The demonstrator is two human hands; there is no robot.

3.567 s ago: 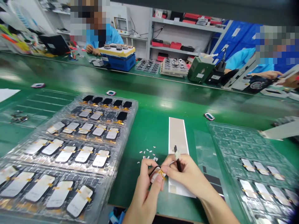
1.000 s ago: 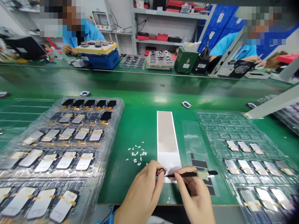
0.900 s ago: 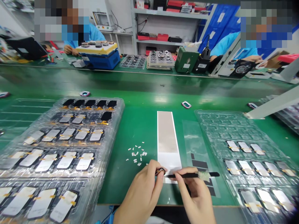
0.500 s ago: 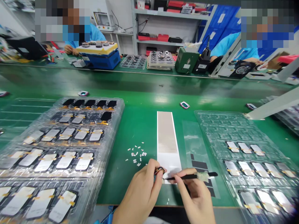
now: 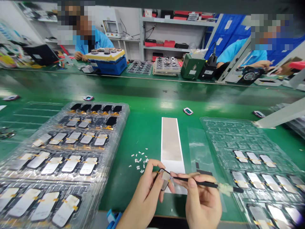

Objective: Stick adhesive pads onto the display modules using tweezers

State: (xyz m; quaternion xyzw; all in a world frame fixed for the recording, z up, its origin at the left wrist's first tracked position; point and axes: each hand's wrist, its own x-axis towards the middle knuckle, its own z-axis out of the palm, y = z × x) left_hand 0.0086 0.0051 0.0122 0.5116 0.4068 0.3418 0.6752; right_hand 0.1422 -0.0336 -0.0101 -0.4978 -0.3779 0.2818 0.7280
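Lower centre: left hand pinches a small glossy rectangular module; right hand clasps a slim black tool (lying horizontal, tip pointing left)

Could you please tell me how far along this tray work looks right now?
Done: the near rows of the right tray already hold panels. In hand: the left hand pinches one small panel while the right hand works at it with black tweezers; small white bits lie beside the backing strip. Left: the right tray's far rows are empty, and the left tray is nearly full.
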